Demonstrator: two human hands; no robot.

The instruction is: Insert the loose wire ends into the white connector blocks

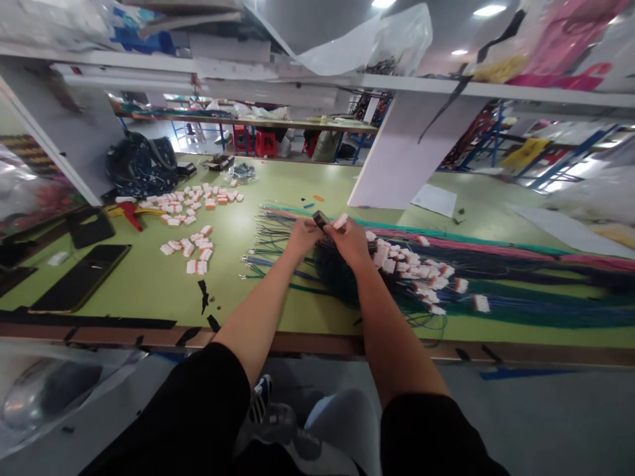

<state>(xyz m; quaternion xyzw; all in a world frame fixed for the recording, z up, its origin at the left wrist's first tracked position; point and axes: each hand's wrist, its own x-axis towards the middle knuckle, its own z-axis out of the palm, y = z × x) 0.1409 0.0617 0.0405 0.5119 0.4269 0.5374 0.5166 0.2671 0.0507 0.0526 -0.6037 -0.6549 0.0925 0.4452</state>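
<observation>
My left hand is closed, its fingertips pinching a small dark piece whose kind I cannot make out. Close beside it, my right hand grips a white-and-orange connector between thumb and fingers. Both hands meet above bundled wires, which lie across the table. Right of my right hand is a heap of white-and-orange connectors on wire ends. Toward the left, bare wire ends with metal tips fan out. The fingertips' exact contact with the wires is hidden.
Loose white-and-orange connectors lie scattered on the green table. Farther left are a black phone, a tool with red and yellow handles and a dark bag. A white upright panel supports the loaded shelf.
</observation>
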